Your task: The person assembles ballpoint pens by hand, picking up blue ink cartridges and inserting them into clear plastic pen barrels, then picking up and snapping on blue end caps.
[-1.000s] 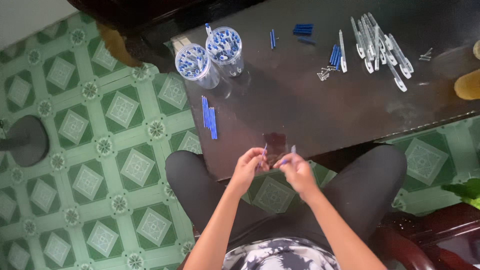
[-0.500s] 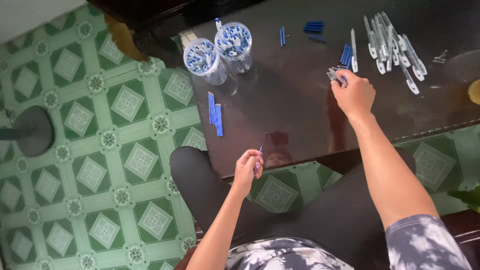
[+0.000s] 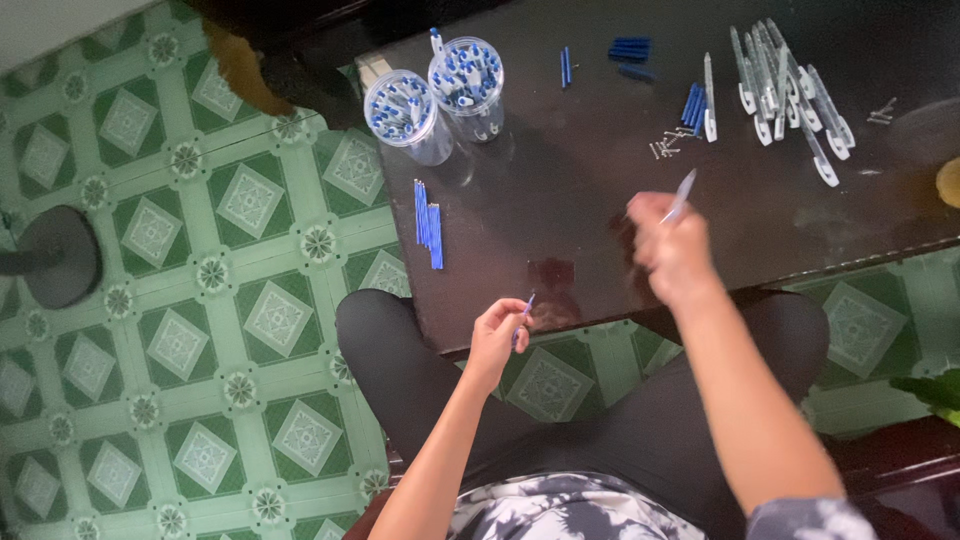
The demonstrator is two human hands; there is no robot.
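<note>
My left hand (image 3: 497, 337) hovers at the near edge of the dark table (image 3: 560, 190), pinching a thin blue pen refill (image 3: 525, 310). My right hand (image 3: 668, 248) is raised over the table's middle and holds a clear pen barrel (image 3: 681, 194) pointing up and away. Farther right lies a pile of clear pen barrels (image 3: 785, 80). A few small metal springs (image 3: 668, 148) sit beside loose blue caps (image 3: 692, 104). A row of blue refills (image 3: 428, 210) lies near the table's left edge.
Two clear plastic cups (image 3: 438, 95) filled with blue and white pens stand at the table's far left corner. More blue parts (image 3: 629, 50) lie at the back. Green patterned floor tiles (image 3: 180, 300) spread to the left, with a round dark base (image 3: 55, 255) on them.
My right hand went out to the parts at the table's far right, then came back toward the middle holding a clear barrel. The left hand stayed near the table edge with the refill.
</note>
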